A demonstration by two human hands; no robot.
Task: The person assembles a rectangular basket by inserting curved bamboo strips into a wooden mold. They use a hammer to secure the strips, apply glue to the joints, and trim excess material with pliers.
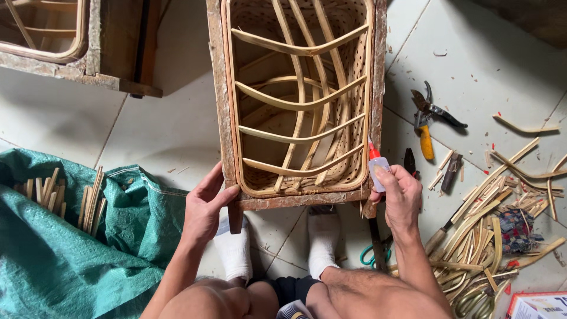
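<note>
- Frame [298, 100]: rough, worn wooden rectangle at centre, holding a woven rattan basket with curved, pale bamboo ribs crossing its opening.
- Left hand [207, 207]: at 7 o'clock of the frame, fingers spread loosely, thumb and palm pressing the lower left corner; nothing grasped.
- Right hand [401, 198]: at 5 o'clock, fingers clenched around a small white glue bottle [377, 168], its red tip pointing up against the frame's right edge.
- Pruners [428, 121]: metal, yellow-handled, at 3 o'clock on the tile floor.
- Strips [484, 224]: bamboo offcuts piled at 4 o'clock.
- Tarp [53, 260]: green, crumpled, at 8 o'clock.
</note>
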